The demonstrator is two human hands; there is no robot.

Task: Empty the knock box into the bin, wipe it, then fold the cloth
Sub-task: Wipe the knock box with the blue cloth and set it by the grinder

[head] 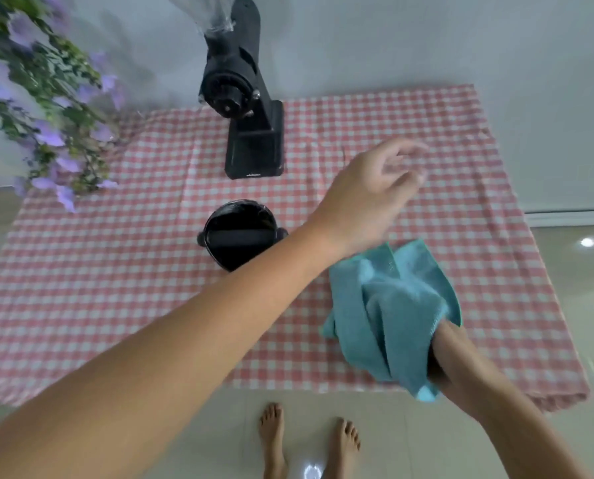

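Note:
The black round knock box point(241, 233) with its bar across the top stands upright in the middle of the checked tablecloth. A teal cloth point(395, 305) hangs bunched over my right hand point(442, 344), which grips it from underneath and is mostly hidden by it. My left hand point(368, 191) reaches across to the right above the table, just beyond the cloth, fingers spread and blurred, holding nothing. No bin is in view.
A black coffee grinder point(250, 108) stands behind the knock box. Purple artificial flowers point(43, 108) hang over the table's left rear corner. The red-and-white checked tablecloth point(116, 271) covers the table; its near edge is by my bare feet point(305, 440).

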